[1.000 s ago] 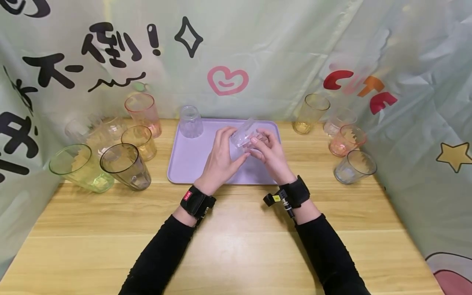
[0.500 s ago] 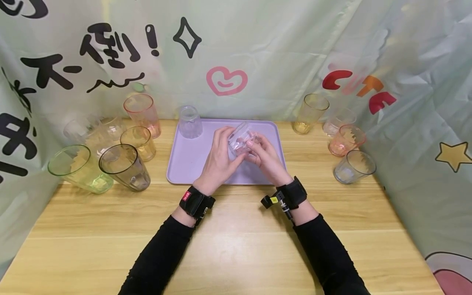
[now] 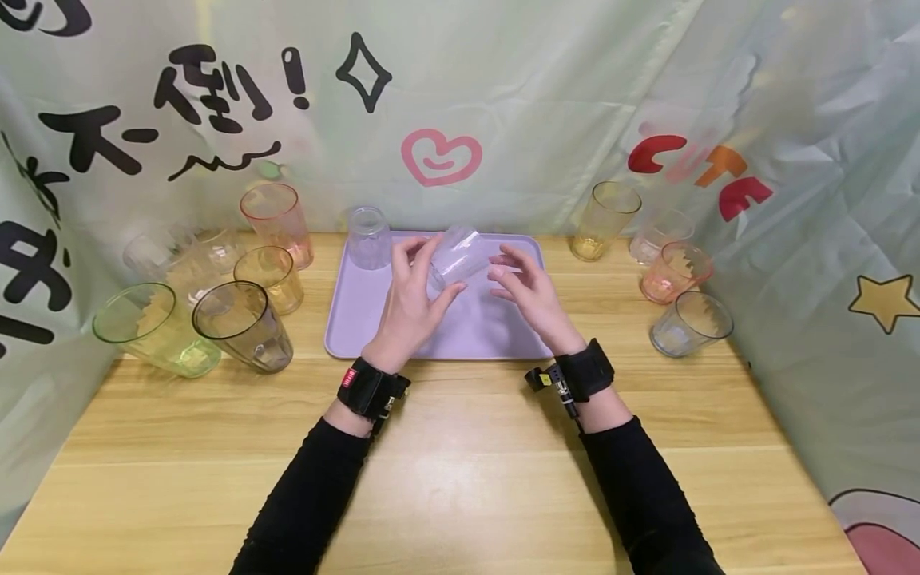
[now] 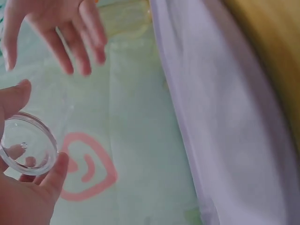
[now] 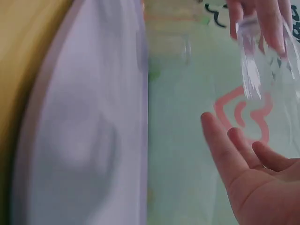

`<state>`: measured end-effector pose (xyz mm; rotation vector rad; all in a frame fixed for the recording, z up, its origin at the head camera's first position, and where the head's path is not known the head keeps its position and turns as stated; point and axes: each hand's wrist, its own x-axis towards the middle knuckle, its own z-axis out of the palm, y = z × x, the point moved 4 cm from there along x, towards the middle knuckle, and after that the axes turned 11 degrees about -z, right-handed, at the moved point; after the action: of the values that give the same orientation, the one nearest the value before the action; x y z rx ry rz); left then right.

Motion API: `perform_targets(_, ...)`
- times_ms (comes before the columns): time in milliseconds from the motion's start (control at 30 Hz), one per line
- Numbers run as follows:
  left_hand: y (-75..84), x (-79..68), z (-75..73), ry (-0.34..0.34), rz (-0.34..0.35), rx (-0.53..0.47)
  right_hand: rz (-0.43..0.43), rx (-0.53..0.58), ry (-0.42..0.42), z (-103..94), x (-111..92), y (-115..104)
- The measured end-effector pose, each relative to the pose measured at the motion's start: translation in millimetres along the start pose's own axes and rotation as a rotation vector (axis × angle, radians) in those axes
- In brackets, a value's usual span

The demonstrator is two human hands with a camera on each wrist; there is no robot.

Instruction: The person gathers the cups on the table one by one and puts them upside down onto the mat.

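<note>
My left hand (image 3: pixel 413 307) grips a clear drinking glass (image 3: pixel 460 254) near its base, holding it tilted above the lilac tray (image 3: pixel 489 335). In the left wrist view the round base of the glass (image 4: pixel 30 145) sits between thumb and fingers. Just right of the glass, my right hand (image 3: pixel 532 295) has its fingers spread and slightly bent, with nothing in them. The right wrist view shows a gap between that hand (image 5: pixel 262 178) and the glass (image 5: pixel 262 61). A second clear glass (image 3: pixel 370 239) stands upside down at the tray's back left corner.
Left of the tray stand several tinted glasses, including a green one (image 3: pixel 154 331), a grey one (image 3: pixel 247 327), an amber one (image 3: pixel 271 279) and a pink one (image 3: pixel 279 224). On the right are a tall amber glass (image 3: pixel 605 222) and several short ones (image 3: pixel 690 323). A printed curtain (image 3: pixel 532 120) hangs behind.
Both hands were on the clear glass; the right hand has let go and moved off to the right. My left hand has shifted left with the glass.
</note>
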<state>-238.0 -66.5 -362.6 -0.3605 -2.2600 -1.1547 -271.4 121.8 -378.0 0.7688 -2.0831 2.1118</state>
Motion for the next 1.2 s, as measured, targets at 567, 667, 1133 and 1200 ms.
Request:
perform_targets(567,-37.1,13.6,-47.2,0.147,-0.191,-0.002,0.174,-0.493,0.043,-74.2,-2.6,9.7)
perform_targets(667,-41.4,15.5,-53.9,0.189,-0.2,0.002,0.236,-0.539,-0.012,-83.0,-5.3,15.3)
perform_targets(1133,-67.4,18.9,-73.2,0.296,-0.279,0.062,0.386,-0.789,-0.212,-94.8,-13.7,33.3)
perform_targets(1200,-68.7,19.2,-74.6,0.301,-0.284,0.072,0.393,-0.797,-0.216,-95.5,-14.0,35.7)
